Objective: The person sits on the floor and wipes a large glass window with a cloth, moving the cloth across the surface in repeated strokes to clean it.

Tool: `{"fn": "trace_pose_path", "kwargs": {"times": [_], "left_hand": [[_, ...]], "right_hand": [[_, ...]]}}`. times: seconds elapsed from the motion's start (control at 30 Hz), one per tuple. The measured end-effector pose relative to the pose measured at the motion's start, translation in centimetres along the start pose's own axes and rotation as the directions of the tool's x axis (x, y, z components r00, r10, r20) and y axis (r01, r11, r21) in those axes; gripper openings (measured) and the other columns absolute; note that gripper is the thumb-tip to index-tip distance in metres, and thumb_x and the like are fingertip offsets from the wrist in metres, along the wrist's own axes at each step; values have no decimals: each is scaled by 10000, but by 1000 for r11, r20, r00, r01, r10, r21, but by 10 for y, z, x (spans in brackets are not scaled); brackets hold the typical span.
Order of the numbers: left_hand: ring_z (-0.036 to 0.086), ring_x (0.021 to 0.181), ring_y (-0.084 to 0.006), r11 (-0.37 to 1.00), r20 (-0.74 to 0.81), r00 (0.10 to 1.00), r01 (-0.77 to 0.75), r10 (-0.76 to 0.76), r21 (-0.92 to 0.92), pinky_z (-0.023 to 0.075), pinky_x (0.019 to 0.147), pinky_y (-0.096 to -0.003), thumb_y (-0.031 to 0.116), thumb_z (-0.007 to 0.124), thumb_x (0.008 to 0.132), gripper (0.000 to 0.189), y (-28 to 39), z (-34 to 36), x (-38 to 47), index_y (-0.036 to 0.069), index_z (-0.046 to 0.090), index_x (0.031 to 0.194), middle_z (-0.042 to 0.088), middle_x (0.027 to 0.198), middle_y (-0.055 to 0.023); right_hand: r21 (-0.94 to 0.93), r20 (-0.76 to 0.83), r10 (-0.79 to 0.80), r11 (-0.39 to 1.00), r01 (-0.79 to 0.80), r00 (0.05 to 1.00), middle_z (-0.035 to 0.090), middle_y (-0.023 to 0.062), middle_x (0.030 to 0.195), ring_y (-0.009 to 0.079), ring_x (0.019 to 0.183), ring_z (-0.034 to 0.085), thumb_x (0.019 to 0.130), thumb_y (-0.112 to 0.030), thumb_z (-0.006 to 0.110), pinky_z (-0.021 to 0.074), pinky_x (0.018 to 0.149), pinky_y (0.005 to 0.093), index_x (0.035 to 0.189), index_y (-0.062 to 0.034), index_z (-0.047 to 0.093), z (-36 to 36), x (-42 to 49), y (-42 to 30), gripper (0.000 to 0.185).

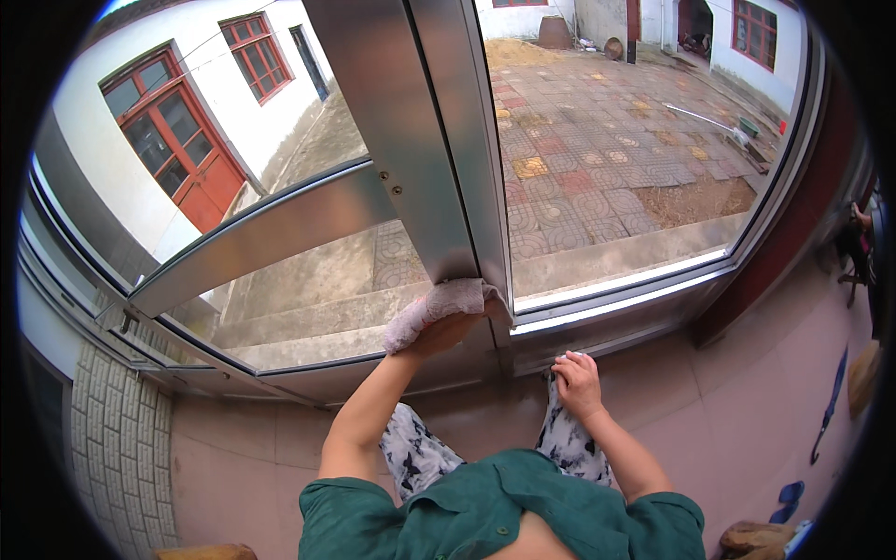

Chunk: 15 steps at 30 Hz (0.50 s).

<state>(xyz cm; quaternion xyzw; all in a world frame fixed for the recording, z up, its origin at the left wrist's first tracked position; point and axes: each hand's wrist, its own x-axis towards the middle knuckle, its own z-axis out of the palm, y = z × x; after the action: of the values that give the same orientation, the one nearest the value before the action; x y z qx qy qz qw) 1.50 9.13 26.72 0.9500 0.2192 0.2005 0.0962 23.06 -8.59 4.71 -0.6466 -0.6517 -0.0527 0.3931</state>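
A pale, folded cloth [448, 301] lies between my left hand [448, 332] and the metal door frame [458, 210], pressed low on the frame beside the glass. The cloth covers most of my fingers. My right hand [578, 381] rests, fingers bent, on my knee in patterned trousers [570, 448]; no object shows in it, though its palm is hidden. To the right of the cloth stands a large glass pane [616, 161] in a metal frame. On the left is a second glazed section with a metal crossbar [280, 231].
Concrete steps [630, 252] and a paved courtyard lie beyond the glass. At the right are an umbrella [831, 406], blue slippers [788, 500], a wooden stump [759, 542] and part of another person [871, 231]. A brick-patterned wall [119, 441] stands at the left.
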Motion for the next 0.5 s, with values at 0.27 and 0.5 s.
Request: {"fn": "trace_pose_path", "kwargs": {"times": [0.27,0.5], "left_hand": [[517,1199,-194,684,-456,819,109,350,721,350,996,-426,401,554,899,394,-63,-52,-32,233,615,1250,526,1409,-9],[539,1150,-219,577,-448,783,142,432,805,324,1037,-448,418,622,861,382,-89,-79,-69,225,640,1191,570,1342,15]], "right_hand": [[-13,32,24,1000,-23,999,696,32,1063,262,1145,588,785,-52,651,369,1062,468,924,-115,686,5,0,2,157],[-59,45,-5,998,8,999,701,54,1054,284,1142,595,780,-21,648,375,1063,475,921,-103,681,5,-3,1,166]]}}
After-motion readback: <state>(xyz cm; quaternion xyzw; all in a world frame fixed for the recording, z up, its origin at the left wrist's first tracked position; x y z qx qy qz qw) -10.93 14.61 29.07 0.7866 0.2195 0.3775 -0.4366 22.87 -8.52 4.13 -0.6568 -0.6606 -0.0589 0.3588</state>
